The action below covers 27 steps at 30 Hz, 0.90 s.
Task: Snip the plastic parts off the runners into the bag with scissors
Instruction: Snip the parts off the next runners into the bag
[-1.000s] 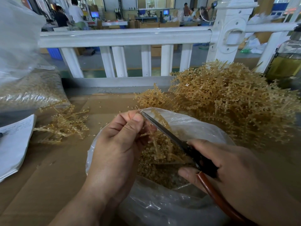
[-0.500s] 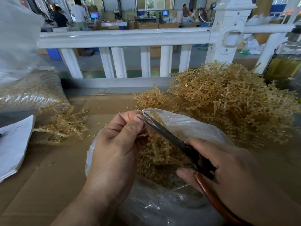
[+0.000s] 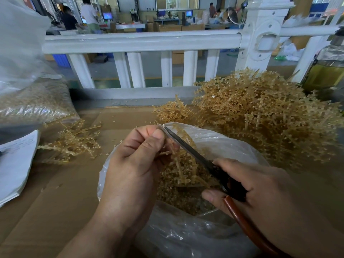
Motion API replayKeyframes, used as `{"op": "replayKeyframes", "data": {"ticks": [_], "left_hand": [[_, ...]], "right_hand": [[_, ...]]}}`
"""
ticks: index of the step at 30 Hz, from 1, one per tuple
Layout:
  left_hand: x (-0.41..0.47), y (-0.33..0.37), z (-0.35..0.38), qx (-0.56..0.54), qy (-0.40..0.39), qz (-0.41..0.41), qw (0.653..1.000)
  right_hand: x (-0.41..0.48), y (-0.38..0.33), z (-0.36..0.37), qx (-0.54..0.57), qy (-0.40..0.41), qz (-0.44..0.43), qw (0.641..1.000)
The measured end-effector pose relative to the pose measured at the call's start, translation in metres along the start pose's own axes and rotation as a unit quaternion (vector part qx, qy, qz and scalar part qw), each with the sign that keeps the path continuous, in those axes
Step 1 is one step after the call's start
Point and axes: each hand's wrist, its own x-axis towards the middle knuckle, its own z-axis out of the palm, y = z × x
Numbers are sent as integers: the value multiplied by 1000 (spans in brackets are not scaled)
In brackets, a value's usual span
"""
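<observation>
1. Currently the left hand (image 3: 134, 164) is clenched, with thumb and forefinger pinching one runner (image 3: 179, 165) by its upper end. The runner hangs over the open mouth of the bag (image 3: 229, 144).
2. Right hand (image 3: 260, 187) is wrapped round the handles of the scissors (image 3: 188, 147). Blades look near-closed and lie along the runner, tip just beside the left thumb.
3. Snipped parts (image 3: 178, 202) lie loose in the bottom of the bag.
4. Uncut stock is the big pile (image 3: 270, 118), behind the bag to the right and hard up against it. The small heap (image 3: 74, 140) on the cardboard (image 3: 46, 202) to the left could be stripped or uncut; cannot tell.
5. Handling, my read: the runner is very light, thin, springy plastic. It holds its shape when held from one end, but side branches will probably flex away from the blade if unsupported.
6. Hold point: pinch the spine close to the branch being cut, not the part tips. Those are tiny and would likely twist off or slip out of a pinch.
7. Parts are small and smooth, so they may ping off at the cut. Cut low, inside the bag mouth.
8. Bag film is soft and limp, and the blade tip sits close to the rim, so there is a snag risk. The left thumb is also close to the tip.
</observation>
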Motion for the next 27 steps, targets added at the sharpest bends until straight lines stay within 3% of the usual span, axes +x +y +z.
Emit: {"op": "replayKeyframes", "data": {"ticks": [27], "left_hand": [[0, 0, 0, 11, -5, 3, 1000]], "right_hand": [[2, 0, -4, 43, -20, 5, 999]]}}
